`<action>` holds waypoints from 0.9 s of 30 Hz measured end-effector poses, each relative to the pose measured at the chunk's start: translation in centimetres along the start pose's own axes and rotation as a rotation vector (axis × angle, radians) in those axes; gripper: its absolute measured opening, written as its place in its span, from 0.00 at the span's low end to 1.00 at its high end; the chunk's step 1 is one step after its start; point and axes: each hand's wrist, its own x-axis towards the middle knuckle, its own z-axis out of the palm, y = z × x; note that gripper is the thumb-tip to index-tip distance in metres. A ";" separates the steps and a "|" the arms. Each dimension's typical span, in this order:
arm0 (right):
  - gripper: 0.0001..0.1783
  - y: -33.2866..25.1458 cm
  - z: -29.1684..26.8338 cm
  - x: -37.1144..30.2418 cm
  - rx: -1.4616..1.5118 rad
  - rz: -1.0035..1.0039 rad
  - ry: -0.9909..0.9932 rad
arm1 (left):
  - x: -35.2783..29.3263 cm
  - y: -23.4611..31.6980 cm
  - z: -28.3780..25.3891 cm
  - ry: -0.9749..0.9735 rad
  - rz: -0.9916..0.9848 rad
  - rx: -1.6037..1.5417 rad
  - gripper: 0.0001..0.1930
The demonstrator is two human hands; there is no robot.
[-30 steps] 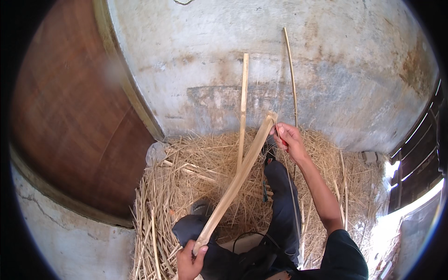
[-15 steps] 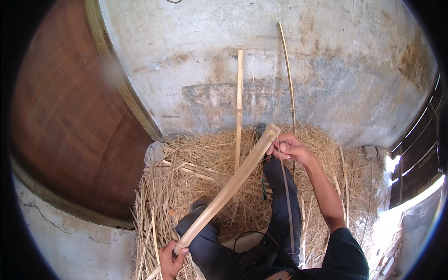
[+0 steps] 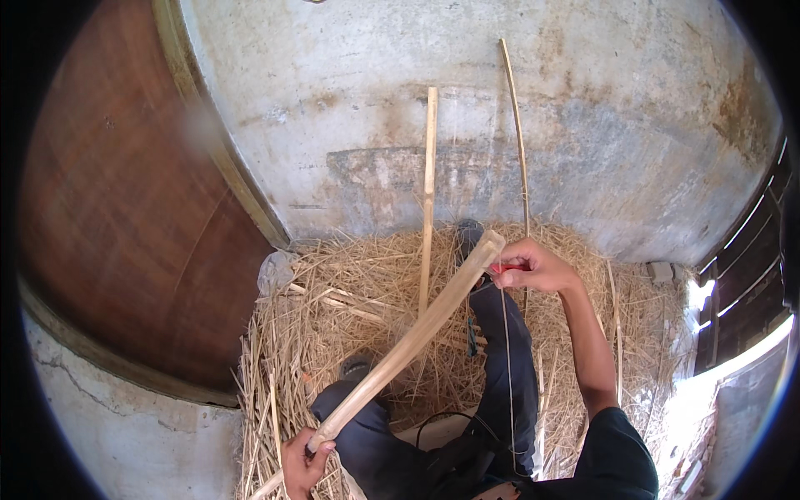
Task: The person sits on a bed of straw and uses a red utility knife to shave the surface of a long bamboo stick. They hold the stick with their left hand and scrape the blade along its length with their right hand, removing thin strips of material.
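A long split bamboo piece (image 3: 408, 342) slants up from lower left to upper right, across my dark-trousered legs. My left hand (image 3: 306, 467) grips its lower end beside my left knee. At its upper end my right hand (image 3: 537, 268) is closed around a small red object (image 3: 510, 267), largely hidden by the fingers, so its kind is unclear. Hanging from near that end, a thin bamboo strip (image 3: 509, 358) runs down past my right leg.
Straw and bamboo shavings (image 3: 350, 275) cover the ground. Two bamboo strips, a wider one (image 3: 430, 158) and a thin one (image 3: 518, 137), lean on the stained wall (image 3: 608, 108). A brown panel (image 3: 133, 217) stands left, slatted boards (image 3: 742, 275) right, and a grey block (image 3: 661, 271) near the wall.
My right hand has turned and shifted slightly right and down, showing more of the red object. The hanging strip now looks thinner, turned edge-on. The bamboo's upper end has dipped a little.
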 end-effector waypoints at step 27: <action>0.32 -6.8 7.0 4.6 0.162 0.021 0.588 | 0.8 1.4 -0.7 0.251 0.042 0.172 0.17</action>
